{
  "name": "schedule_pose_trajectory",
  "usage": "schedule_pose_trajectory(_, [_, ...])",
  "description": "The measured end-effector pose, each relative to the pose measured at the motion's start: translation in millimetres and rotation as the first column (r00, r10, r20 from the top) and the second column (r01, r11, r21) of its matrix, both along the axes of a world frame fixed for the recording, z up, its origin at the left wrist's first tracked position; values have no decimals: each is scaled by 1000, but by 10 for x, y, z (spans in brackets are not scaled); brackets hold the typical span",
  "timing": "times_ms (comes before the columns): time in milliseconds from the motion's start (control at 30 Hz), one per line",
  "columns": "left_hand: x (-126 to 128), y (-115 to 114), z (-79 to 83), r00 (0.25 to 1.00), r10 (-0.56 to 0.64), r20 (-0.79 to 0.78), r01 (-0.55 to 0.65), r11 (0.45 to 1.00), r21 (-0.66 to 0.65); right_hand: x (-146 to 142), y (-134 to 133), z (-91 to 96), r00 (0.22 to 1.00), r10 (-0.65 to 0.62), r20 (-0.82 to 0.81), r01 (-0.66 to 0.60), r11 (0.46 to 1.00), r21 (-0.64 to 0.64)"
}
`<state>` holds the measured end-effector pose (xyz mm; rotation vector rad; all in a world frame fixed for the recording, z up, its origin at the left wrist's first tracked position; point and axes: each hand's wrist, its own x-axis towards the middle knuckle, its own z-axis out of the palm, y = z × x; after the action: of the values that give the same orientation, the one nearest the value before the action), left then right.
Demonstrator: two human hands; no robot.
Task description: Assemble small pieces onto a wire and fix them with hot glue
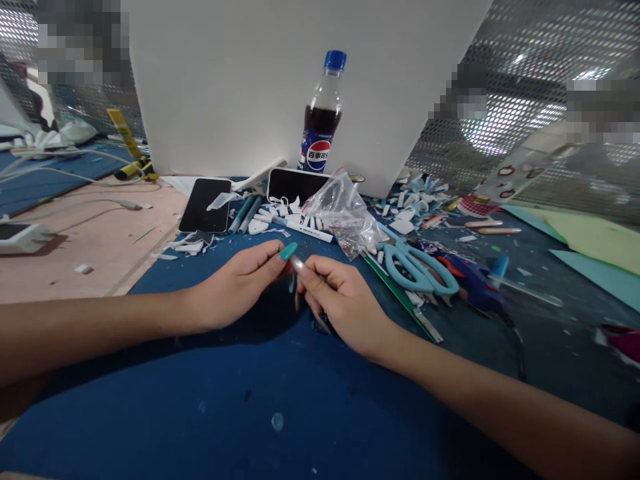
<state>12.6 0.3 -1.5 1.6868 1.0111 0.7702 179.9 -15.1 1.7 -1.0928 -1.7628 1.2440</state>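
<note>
My left hand [240, 283] and my right hand [337, 300] meet over the blue mat [240, 400], fingertips touching. Both hands are closed in a pinch around something small between them; I cannot make out what it is. A thin dark piece shows under my right fingers. Teal scissors [417, 267] lie just right of my right hand, beside a green ruler [395, 297] and a blue glue gun [475, 283]. A clear plastic bag [345, 213] sits just beyond the hands.
A cola bottle [321, 117] stands against a white board [225, 80]. Two phones [206, 203] [295, 183], pens and white scraps [280, 220] lie behind. Paper scraps [420, 200] and green sheets [595, 240] fill the right. A charger [23, 237] rests at the left.
</note>
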Motion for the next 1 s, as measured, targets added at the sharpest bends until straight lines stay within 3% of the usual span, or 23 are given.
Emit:
schedule_pose_trajectory(200, [37, -3, 46, 1000, 10, 16, -9, 999, -32, 4, 23, -17, 997, 26, -66, -29, 999, -35])
schedule_pose_trajectory(500, [-2, 18, 14, 993, 62, -101, -47, 987, 151, 11, 34, -21, 995, 68, -73, -73, 995, -66])
schedule_pose_trajectory(833, [-12, 13, 14, 1000, 12, -23, -11, 998, 69, 8, 33, -4, 993, 71, -94, -82, 989, -120])
schedule_pose_trajectory(1000, [-10, 10, 23, 1000, 9, -28, -7, 996, 87, 1, 34, 0, 993, 71, -99, -84, 986, -143])
